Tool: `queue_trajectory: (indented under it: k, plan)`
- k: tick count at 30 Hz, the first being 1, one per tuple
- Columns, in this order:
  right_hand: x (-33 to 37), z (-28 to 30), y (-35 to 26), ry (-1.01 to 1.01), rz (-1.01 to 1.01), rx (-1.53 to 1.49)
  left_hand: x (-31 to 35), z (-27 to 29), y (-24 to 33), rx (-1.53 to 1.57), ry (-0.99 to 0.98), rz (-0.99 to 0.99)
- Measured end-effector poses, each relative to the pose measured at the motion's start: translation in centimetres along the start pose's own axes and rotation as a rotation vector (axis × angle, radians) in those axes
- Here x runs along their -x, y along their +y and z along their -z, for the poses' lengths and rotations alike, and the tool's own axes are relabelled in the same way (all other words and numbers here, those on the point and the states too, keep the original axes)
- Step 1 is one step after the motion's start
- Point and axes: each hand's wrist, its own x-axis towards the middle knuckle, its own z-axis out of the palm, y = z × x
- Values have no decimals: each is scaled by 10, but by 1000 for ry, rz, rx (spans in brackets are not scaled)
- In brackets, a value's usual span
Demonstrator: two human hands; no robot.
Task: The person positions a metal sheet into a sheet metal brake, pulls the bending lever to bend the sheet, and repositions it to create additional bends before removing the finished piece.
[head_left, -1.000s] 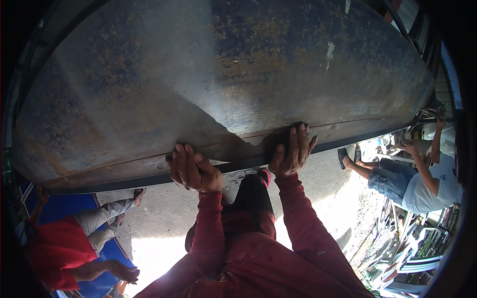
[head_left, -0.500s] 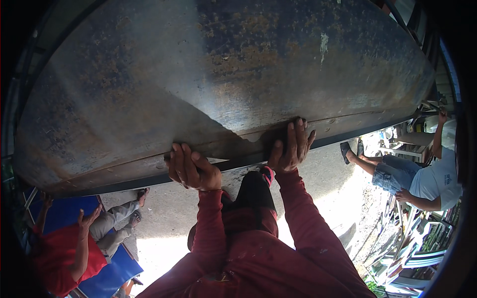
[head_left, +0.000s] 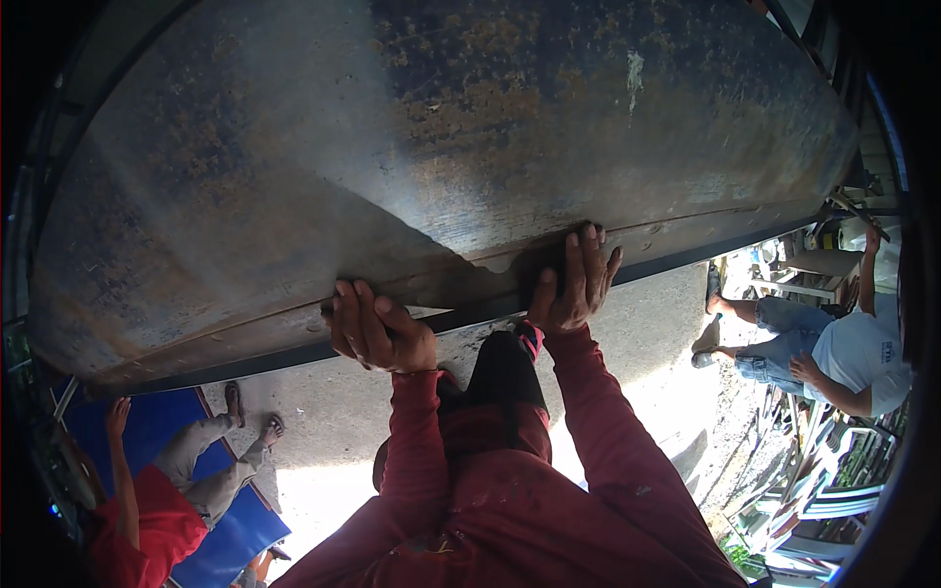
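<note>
A large, dark metal sheet (head_left: 549, 127) with rust patches and a bent strip along its near edge spans the upper part of the view. My left hand (head_left: 380, 331) bears on that near edge, left of the middle, with its fingers bent over it. Farther right, my right hand (head_left: 573, 284) grips the same edge, its fingers reaching up onto the strip. Both palms are mostly hidden. The sheet's underside does not show.
At the left, a person in a red top (head_left: 157, 519) is beside a blue panel (head_left: 235, 529), one hand near the sheet's corner. A person in a light shirt (head_left: 853, 358) stands right, one arm raised near the sheet's right end. Scrap frames (head_left: 833, 490) lie behind them.
The person on the left has lowered one hand and shifted their feet. The person on the right has stepped, feet now farther apart. My hands keep their places on the sheet's edge.
</note>
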Motion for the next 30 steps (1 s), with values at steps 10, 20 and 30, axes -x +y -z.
queue_trajectory:
  k: [10,20,30]
  plan:
    - [-4,-3,-2,13,18,4,-1,-2,-4,22,3,8]
    - [-2,-2,0,-14,32,27,5,-1,-4,-23,-27,41]
    - [-4,5,6,20,41,-29,9,-4,3,30,11,22]
